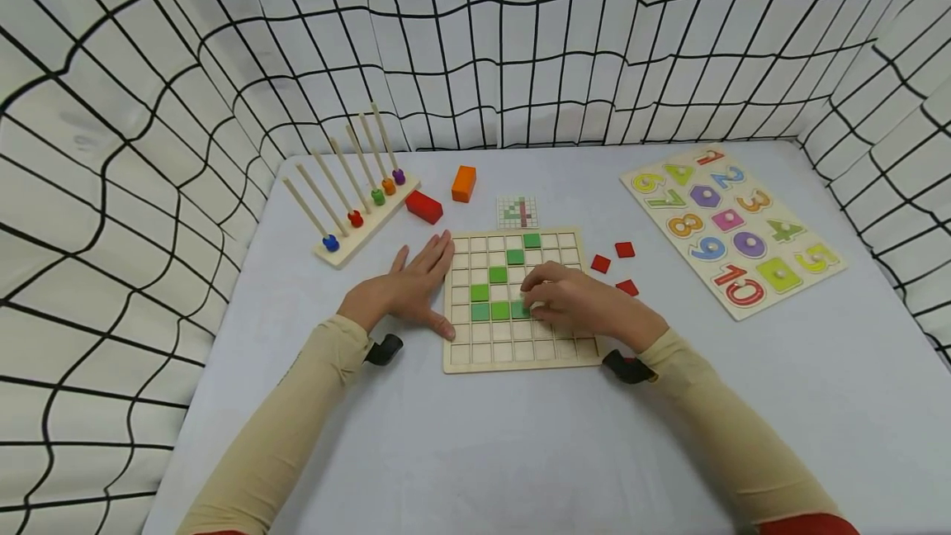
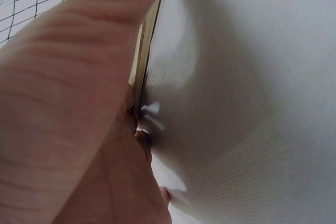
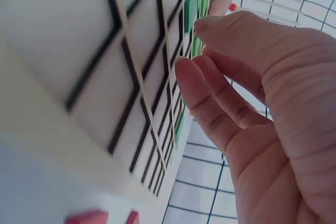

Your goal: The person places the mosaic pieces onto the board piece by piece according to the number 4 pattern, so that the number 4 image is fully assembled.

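Observation:
A wooden grid board [image 1: 522,357] lies on the white table, with several green tiles [image 1: 498,275] set in its cells as a diagonal and a short row. My left hand [image 1: 412,283] rests beside the board's left edge, fingers spread and thumb touching its rim. Over the board's middle, my right hand [image 1: 572,301] has its fingertips by the green tile [image 1: 520,310] at the right end of the row. The right wrist view shows a gap between thumb and bent fingers [image 3: 197,90], with no piece visible in it.
Several red tiles [image 1: 625,249] lie right of the board. A small pattern card [image 1: 517,211] sits behind it. Orange [image 1: 464,184] and red blocks [image 1: 424,207] and a peg stand [image 1: 371,217] are at back left. A number puzzle [image 1: 731,229] lies at right. Black netting surrounds the table.

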Demonstrator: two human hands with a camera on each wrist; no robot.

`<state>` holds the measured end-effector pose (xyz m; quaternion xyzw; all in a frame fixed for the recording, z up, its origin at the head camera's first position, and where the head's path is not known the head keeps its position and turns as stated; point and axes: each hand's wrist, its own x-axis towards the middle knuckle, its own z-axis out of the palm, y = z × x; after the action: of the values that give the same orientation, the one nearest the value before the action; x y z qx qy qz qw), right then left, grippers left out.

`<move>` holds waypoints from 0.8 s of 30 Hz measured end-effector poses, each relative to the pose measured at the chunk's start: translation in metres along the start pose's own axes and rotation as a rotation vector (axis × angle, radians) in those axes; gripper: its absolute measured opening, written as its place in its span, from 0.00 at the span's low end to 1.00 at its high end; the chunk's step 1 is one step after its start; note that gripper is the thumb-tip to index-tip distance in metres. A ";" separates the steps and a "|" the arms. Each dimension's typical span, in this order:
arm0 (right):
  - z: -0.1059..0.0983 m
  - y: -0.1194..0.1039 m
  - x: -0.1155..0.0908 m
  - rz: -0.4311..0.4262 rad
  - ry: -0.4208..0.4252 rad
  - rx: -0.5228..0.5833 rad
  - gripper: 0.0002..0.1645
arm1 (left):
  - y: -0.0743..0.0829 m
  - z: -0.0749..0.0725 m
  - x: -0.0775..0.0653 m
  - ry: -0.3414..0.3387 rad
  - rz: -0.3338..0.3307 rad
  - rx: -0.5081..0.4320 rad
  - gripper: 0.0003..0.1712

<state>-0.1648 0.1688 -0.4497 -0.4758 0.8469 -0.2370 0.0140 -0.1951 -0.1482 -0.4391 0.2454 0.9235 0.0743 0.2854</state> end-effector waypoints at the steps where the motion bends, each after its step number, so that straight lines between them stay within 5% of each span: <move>1: -0.002 0.000 -0.001 0.013 0.003 0.007 0.10 | 0.000 0.000 0.000 0.000 0.000 0.000 0.86; 24: -0.025 0.037 -0.038 0.261 0.036 -0.052 0.11 | -0.002 0.002 0.004 -0.003 -0.007 0.006 0.86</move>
<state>-0.1797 0.2259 -0.4508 -0.3576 0.9075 -0.2197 0.0170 -0.1978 -0.1480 -0.4438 0.2432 0.9241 0.0699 0.2864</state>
